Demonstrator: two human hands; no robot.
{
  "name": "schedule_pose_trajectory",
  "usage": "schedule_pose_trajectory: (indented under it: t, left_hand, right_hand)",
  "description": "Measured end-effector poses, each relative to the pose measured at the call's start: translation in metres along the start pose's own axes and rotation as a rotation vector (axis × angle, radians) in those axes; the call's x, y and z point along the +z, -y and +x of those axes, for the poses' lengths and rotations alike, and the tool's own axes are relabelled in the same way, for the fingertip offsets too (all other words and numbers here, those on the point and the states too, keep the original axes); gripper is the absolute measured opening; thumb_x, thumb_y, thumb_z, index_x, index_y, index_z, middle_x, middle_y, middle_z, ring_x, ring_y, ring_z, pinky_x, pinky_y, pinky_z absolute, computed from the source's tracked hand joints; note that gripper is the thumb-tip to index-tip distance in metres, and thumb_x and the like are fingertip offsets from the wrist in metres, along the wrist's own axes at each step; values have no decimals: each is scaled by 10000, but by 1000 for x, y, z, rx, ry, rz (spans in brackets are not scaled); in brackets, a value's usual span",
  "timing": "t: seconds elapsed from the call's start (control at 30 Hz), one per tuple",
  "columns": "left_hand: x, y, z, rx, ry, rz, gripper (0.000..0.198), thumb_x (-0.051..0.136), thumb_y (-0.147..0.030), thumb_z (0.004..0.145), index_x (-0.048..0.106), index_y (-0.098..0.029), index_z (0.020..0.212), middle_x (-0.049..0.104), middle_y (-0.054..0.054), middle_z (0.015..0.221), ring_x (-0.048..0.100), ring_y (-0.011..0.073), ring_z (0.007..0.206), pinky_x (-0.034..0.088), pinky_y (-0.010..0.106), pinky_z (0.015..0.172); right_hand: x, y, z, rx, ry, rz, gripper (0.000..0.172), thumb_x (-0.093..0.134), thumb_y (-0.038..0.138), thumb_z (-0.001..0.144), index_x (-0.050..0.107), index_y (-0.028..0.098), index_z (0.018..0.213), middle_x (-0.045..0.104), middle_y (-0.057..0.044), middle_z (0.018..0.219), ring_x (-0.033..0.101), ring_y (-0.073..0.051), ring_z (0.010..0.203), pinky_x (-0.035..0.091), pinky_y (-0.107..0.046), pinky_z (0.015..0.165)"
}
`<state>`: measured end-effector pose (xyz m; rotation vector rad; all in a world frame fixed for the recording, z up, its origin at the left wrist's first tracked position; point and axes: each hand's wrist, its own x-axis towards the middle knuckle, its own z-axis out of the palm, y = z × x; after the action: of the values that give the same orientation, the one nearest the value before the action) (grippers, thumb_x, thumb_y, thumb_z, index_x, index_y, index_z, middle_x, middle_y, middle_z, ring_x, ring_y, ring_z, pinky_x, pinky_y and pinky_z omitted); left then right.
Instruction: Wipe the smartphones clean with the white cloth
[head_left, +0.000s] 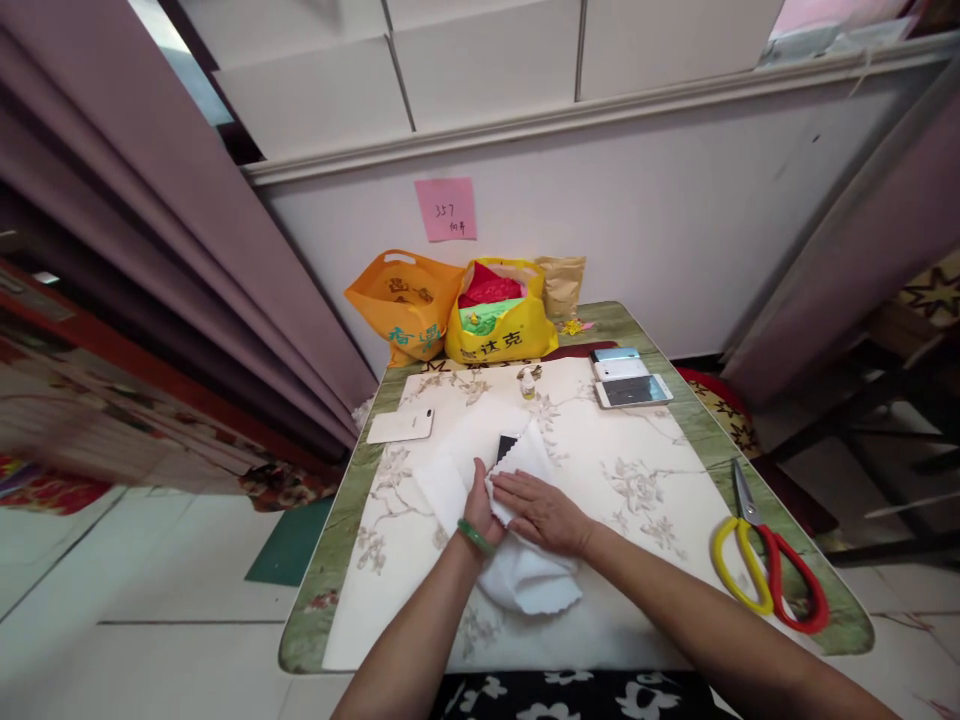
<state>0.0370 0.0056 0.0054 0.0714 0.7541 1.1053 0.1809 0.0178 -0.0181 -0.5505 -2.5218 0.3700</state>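
Observation:
Near the middle of the table, a white cloth [532, 580] with a zigzag edge is draped around a phone. Only a dark end of that phone [506, 447] shows above the fold; the rest is covered. My left hand [481, 505], with a green bangle at the wrist, holds the phone from the left side, its thumb up along the edge. Stretched flat over the cloth on top of the phone are the fingers of my right hand [546, 512]. A small white bottle [527, 383] stands just beyond the cloth.
A white phone [401, 426] lies face down at left; two more phones, one silver [634, 391], lie at back right. Scissors [765, 560] with yellow and red handles rest near the right edge. Orange [416, 310] and yellow [499, 340] bags stand against the wall.

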Motion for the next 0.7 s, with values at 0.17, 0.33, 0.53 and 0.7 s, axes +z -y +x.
schedule_pose_trajectory:
  t: [0.17, 0.33, 0.53, 0.7]
  left_hand:
    - [3, 2, -4, -22, -17, -14, 571, 471, -611, 861, 653, -81, 974, 728, 165, 868, 696, 278, 939, 525, 407, 908]
    - [0, 2, -3, -43, -13, -50, 579, 470, -628, 852, 654, -87, 942, 730, 169, 876, 682, 286, 986, 508, 414, 939]
    - [-3, 2, 3, 14, -32, -52, 582, 473, -611, 861, 651, -90, 1052, 723, 164, 994, 652, 268, 1067, 467, 397, 1004]
    - [-2, 2, 6, 96, 46, -49, 547, 445, -578, 893, 627, -148, 1177, 694, 119, 1132, 615, 241, 1133, 432, 381, 1044]
  right_hand:
    - [-5, 14, -4, 75, 94, -20, 720, 446, 488, 953, 164, 151, 1523, 287, -127, 1540, 230, -238, 1433, 264, -469, 1157]
    - [-5, 26, -4, 119, 88, -71, 792, 481, 499, 933, 102, 143, 1531, 239, -129, 1554, 197, -249, 1442, 257, -471, 1159]
    - [4, 14, 4, 167, 49, -167, 797, 436, 550, 937, 105, 133, 1531, 236, -138, 1552, 230, -240, 1434, 249, -435, 1161]
    - [11, -8, 16, 291, 106, -187, 725, 339, 553, 966, 142, 139, 1528, 219, -122, 1562, 194, -233, 1445, 204, -439, 1167]
